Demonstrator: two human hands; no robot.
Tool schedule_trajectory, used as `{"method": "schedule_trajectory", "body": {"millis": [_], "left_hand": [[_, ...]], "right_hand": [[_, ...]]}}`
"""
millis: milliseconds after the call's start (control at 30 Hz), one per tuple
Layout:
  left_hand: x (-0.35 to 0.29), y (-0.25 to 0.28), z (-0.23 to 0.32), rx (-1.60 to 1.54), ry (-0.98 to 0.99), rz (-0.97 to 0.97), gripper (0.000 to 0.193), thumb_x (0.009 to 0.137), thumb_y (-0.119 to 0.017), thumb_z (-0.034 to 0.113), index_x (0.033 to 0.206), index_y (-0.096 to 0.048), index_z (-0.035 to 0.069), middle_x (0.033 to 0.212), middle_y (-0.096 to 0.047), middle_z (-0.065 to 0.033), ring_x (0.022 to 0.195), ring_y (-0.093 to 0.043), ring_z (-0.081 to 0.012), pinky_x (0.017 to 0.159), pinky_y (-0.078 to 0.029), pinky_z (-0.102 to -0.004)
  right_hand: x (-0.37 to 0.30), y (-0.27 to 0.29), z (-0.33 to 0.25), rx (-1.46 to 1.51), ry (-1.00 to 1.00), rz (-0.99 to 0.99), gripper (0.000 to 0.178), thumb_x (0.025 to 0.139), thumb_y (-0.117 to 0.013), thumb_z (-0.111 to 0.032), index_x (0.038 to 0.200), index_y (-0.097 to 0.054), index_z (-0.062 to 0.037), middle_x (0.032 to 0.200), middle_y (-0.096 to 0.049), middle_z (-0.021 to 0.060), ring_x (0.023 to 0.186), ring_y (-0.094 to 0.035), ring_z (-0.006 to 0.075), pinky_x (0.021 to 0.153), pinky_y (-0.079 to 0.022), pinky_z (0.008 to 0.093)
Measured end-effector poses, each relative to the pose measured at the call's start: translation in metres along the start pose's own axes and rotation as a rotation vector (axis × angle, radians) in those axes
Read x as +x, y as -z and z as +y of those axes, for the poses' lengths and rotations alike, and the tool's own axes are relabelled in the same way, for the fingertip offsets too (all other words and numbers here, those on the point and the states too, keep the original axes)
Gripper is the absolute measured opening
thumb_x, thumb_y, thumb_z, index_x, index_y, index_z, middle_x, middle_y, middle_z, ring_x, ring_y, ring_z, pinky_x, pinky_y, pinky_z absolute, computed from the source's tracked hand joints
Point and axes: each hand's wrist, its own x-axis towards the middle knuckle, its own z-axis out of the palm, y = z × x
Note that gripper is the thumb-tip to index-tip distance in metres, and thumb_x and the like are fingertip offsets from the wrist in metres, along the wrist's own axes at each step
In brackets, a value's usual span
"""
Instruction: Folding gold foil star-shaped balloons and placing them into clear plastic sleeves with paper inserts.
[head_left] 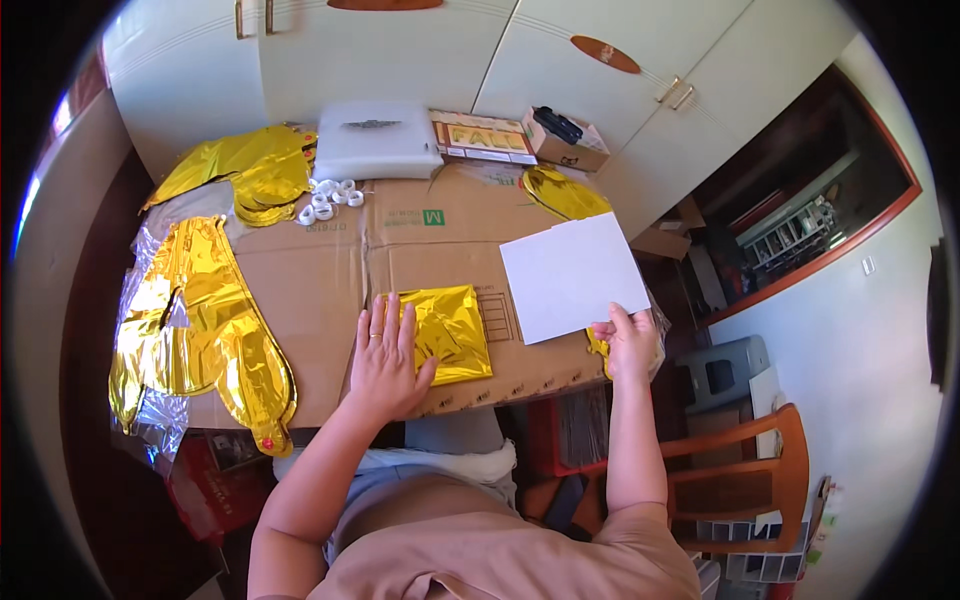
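My left hand (pixel 390 365) lies flat on the left part of a folded gold foil balloon (pixel 453 325), fingers stretched out and a ring on one of them. The balloon forms a shiny, wrinkled square near the front edge of the cardboard-covered table. In my right hand (pixel 630 345) is the lower right corner of a white sheet of paper or thin card (pixel 568 275), pinched between thumb and fingers. The sheet partly covers more gold foil at the table's right side. My right fingertips behind the sheet are hidden.
Unfolded gold foil balloons (pixel 190 310) lie along the left, over clear plastic. White tape or ribbon rolls (pixel 322 205), a pale plastic case (pixel 375 145), a flat box (pixel 482 137) and a small carton (pixel 575 145) stand at the back. A wooden chair (pixel 740 480) is at right.
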Motion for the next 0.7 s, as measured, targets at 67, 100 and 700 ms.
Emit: {"method": "schedule_trajectory", "body": {"millis": [67, 100, 700], "left_hand": [[0.001, -0.001, 0.001, 0.007, -0.006, -0.006, 0.082, 0.091, -0.055, 0.045, 0.151, -0.03, -0.005, 0.159, -0.025, -0.0271, 0.151, -0.016, -0.0403, 0.123, -0.009, -0.0514], [0.001, 0.0, 0.0, 0.012, -0.004, -0.01, 0.082, 0.091, -0.055, 0.045, 0.151, -0.03, -0.005, 0.159, -0.025, -0.0269, 0.151, -0.016, -0.04, 0.123, -0.009, -0.0512], [0.0, -0.001, 0.001, 0.034, 0.001, -0.045, 0.081, 0.094, -0.049, 0.047, 0.152, -0.026, -0.005, 0.161, -0.021, -0.0262, 0.152, -0.014, -0.0394, 0.123, -0.007, -0.0504]], "right_hand": [[-0.014, 0.003, 0.001, -0.156, 0.05, -0.001, 0.023, 0.095, -0.063, -0.01, 0.113, -0.061, 0.004, 0.084, -0.069, 0.0096, 0.061, -0.068, 0.0149, 0.054, -0.054, 0.0254], [-0.022, 0.001, 0.001, -0.234, 0.073, -0.007, 0.022, 0.095, -0.062, -0.01, 0.112, -0.061, 0.0046, 0.084, -0.07, 0.0096, 0.061, -0.068, 0.0149, 0.054, -0.054, 0.0254], [0.001, -0.033, 0.011, -0.3, 0.23, -0.143, 0.023, 0.1, -0.056, -0.01, 0.102, -0.062, 0.0115, 0.085, -0.071, 0.0134, 0.067, -0.072, 0.0189, 0.059, -0.057, 0.0286]]}}
